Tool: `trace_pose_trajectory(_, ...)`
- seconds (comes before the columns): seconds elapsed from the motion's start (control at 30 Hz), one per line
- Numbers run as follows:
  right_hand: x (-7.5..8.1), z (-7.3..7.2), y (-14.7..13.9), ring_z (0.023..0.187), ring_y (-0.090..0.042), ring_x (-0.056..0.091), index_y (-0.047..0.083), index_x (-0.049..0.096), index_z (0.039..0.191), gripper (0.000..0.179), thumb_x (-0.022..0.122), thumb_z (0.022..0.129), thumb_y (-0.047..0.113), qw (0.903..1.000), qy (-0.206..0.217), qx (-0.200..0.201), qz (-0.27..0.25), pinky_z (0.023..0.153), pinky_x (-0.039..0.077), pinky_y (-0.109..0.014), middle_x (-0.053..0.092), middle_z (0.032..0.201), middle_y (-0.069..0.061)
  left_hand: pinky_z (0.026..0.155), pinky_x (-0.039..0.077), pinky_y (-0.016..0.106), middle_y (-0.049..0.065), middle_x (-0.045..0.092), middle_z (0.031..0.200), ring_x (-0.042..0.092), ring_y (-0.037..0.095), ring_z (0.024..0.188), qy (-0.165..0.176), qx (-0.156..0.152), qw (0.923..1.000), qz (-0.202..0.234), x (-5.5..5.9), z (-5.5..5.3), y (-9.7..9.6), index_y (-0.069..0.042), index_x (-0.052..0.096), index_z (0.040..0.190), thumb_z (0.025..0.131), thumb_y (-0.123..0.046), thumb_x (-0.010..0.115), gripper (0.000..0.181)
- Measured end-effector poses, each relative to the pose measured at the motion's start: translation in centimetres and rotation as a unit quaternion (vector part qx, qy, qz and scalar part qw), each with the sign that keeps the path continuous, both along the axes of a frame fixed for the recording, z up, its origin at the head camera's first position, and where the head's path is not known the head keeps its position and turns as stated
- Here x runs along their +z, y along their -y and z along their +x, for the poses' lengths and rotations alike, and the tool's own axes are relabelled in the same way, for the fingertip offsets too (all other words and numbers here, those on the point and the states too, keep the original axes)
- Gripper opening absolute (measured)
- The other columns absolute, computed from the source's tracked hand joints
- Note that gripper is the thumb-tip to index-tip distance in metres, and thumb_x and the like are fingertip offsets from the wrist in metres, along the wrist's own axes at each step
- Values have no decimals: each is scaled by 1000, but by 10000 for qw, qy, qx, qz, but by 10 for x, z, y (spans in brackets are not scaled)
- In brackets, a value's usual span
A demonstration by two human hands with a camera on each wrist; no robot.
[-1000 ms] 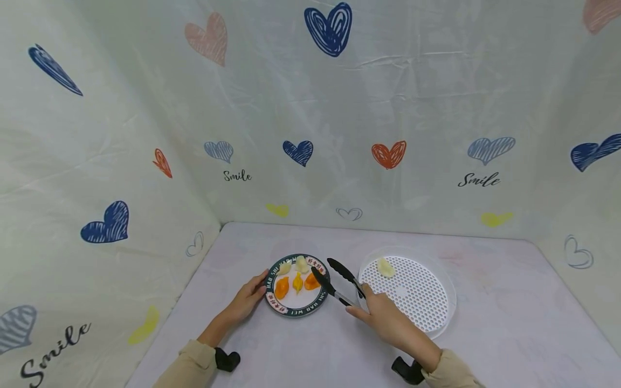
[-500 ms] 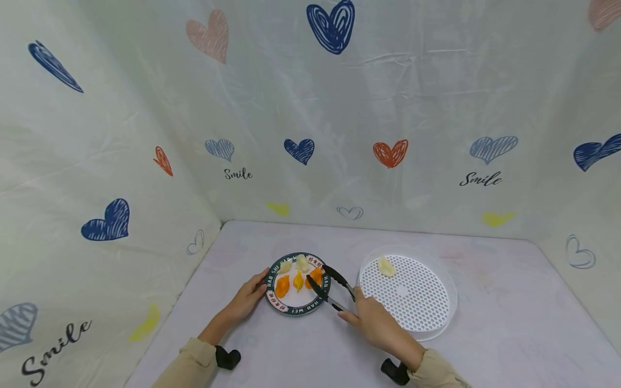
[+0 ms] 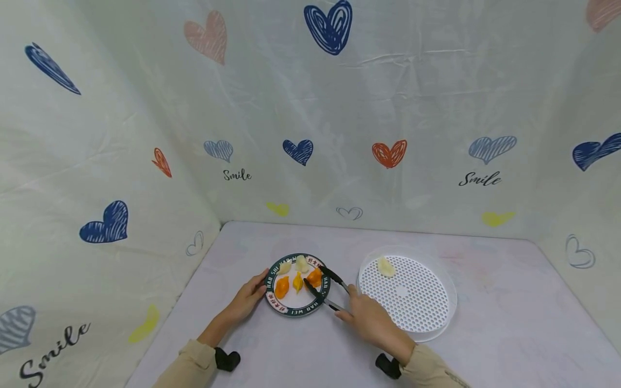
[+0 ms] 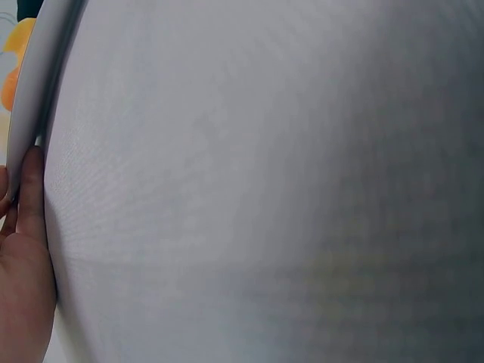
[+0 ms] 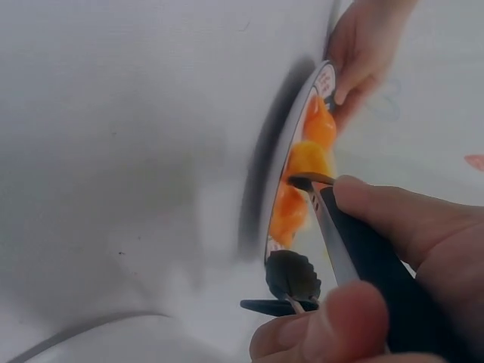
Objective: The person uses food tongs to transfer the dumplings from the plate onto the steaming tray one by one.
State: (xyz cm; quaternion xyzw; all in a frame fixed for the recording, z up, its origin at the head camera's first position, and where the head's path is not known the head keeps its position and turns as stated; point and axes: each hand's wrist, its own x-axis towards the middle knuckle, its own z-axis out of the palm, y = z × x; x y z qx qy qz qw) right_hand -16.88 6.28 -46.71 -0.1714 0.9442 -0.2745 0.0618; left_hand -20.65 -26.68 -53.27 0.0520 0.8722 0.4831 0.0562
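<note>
My left hand (image 3: 247, 296) holds the left rim of a round plate (image 3: 297, 311) with a dark green lettered border; the left wrist view shows a finger under the edge. On the plate lie orange dumpling-like pieces (image 3: 282, 288), a yellow one (image 3: 297, 282) and pale ones (image 3: 301, 263). My right hand (image 3: 371, 318) grips black-tipped tongs (image 3: 331, 305). The spread tips stand on either side of the right-hand orange piece (image 3: 314, 277); whether they touch it I cannot tell. Up close in the right wrist view, thumb and fingers wrap the tong handles (image 5: 378, 265).
Right of the plate lies a round white perforated tray (image 3: 412, 302) with a raised rim, a pale piece (image 3: 386, 267) near its back left. Both rest on a pale table (image 3: 291, 355). Behind and left hangs a heart-printed curtain (image 3: 417, 97).
My right hand and the tongs have moved left and slightly down, from the plate's right edge to around the right-hand orange piece. The left hand and plate have stayed put.
</note>
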Motion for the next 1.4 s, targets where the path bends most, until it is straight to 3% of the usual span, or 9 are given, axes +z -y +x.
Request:
trace_pose_trajectory(0.43,-3,-2,2,52,-18,49,-16,48,135,68,69,94,34,9995,-237,-21,214,40,42,-29,64,77,-25,116,23,51,21,30,159,26,39,146,6,-4,10000,-31,1,1,0,-3,29,156,106,-11,46,53)
trace_pose_trajectory(0.83,-7,-3,0,54,-17,51,-16,49,135,66,68,95,33,9998,-219,16,-2,42,44,-28,66,86,-29,116,23,52,21,31,158,26,39,146,-28,15,10000,-23,-1,1,0,-2,30,156,106,-11,47,53)
trace_pose_trajectory(1.4,-4,0,-3,48,-14,48,-19,46,135,67,68,95,31,9995,-236,165,-130,38,41,-26,63,75,-24,116,24,52,20,30,158,26,38,146,-17,6,10000,-46,-1,0,1,-3,29,156,107,-13,46,53)
